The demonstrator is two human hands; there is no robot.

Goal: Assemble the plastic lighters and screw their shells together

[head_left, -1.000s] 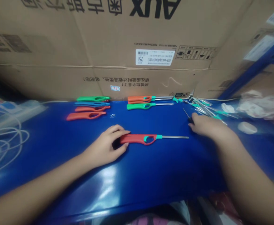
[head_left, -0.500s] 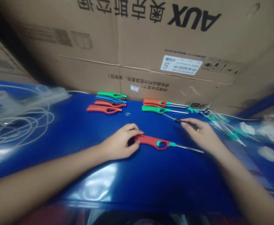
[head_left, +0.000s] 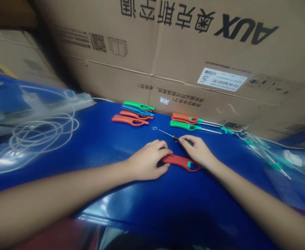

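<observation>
My left hand (head_left: 151,160) grips the butt end of a red long-neck lighter (head_left: 178,160), which lies on the blue table. Its teal trigger shows inside the loop, while its metal tube is hidden behind my right hand (head_left: 196,149). Between the right fingers is a thin screwdriver (head_left: 175,138) with a dark handle. The blade points left, its tip close to a few small pale metal bits (head_left: 154,128) on the tabletop. Beyond the hands, an orange lighter (head_left: 185,118) and a green lighter (head_left: 182,125) with metal tubes lie side by side.
Green, blue and orange lighter shells (head_left: 130,120) lie at the back left. Metal tubes with teal parts (head_left: 268,156) are heaped at the right. A coiled white cable (head_left: 41,139) and a power strip (head_left: 82,101) occupy the left. A large cardboard box (head_left: 178,55) walls off the back.
My right hand has carried the screwdriver left, from near the green lighter toward the small metal bits, now covering the red lighter's tube. The whole view has shifted. My left hand keeps its grip.
</observation>
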